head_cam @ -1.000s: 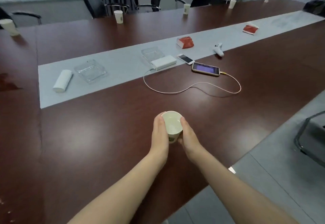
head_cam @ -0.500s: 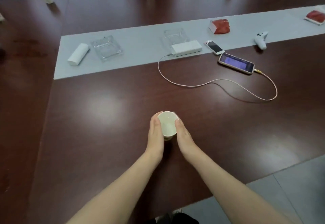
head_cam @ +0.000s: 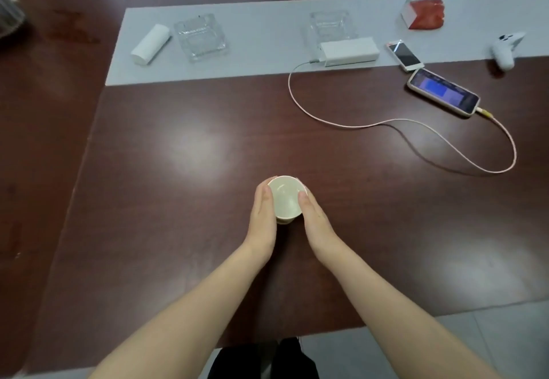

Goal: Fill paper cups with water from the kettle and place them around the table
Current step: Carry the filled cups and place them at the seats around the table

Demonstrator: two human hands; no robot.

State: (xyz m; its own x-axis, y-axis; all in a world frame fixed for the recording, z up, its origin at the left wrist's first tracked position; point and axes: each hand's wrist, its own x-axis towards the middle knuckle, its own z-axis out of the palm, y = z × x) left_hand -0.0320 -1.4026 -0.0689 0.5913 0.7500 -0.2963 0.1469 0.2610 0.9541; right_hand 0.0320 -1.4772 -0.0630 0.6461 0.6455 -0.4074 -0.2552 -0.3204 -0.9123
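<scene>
A white paper cup with water in it stands upright on the dark brown table, near its front edge. My left hand holds the cup's left side and my right hand its right side, with fingers wrapped round the wall. The cup's base is partly hidden between my palms. No kettle is in view.
A grey runner crosses the far part of the table and carries a white roll, two glass ashtrays, a power bank, a small phone and a red packet. A pink cable loops to a larger phone.
My view has tilted down and shifted, so the chairs and far cups have left the frame. Both hands have kept hold of the cup, which has come lower over the table.
</scene>
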